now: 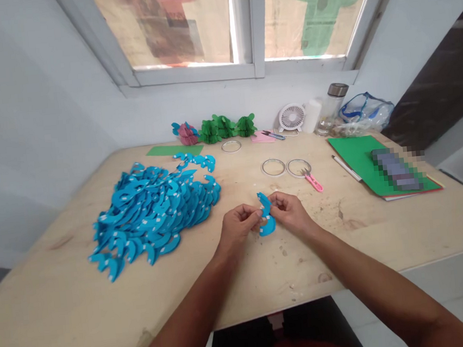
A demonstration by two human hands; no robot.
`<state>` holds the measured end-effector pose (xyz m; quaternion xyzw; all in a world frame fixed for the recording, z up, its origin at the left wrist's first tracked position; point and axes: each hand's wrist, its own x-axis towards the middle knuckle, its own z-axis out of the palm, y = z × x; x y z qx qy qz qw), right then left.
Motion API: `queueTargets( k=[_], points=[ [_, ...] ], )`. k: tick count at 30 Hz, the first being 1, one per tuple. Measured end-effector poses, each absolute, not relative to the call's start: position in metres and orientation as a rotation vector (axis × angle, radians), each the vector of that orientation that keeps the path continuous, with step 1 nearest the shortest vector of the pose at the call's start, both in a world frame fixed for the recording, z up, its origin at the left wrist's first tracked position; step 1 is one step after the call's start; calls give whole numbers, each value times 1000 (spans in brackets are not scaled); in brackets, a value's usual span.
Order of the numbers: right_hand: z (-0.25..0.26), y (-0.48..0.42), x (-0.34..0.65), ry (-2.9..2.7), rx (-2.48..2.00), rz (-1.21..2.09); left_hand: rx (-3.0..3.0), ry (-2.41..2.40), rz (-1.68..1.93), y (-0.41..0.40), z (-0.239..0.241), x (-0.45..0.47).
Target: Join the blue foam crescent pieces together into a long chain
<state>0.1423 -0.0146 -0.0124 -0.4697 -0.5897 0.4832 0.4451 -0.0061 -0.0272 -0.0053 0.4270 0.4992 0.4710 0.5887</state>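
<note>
A curved blue foam cutout (265, 214) with small white tape patches is held upright between both hands over the middle of the wooden table (64, 309). My left hand (239, 224) pinches its left edge with closed fingers. My right hand (290, 210) pinches its upper right side, fingers also closed. To the left lies a large heap of the same blue cutouts (153, 211), apart from my hands.
Three tape rings (273, 167) (298, 167) (231, 146) and pink snips (313, 182) lie beyond my hands. A green folder (356, 156) with a pen lies right. Green and pink paper flowers (221, 128), a small fan (291, 117), a bottle (333, 106) and a plastic bag (367, 111) line the wall.
</note>
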Motion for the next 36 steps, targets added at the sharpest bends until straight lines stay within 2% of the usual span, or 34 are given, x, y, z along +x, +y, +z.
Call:
queueTargets(
  k=[25, 36],
  points=[
    [-16, -14, 142, -1460, -1148, 1212, 1122, 1200, 1103, -24, -13, -7],
    [-18, -12, 144, -1447, -1127, 1237, 1106, 1189, 1121, -27, -1, -5]
  ],
)
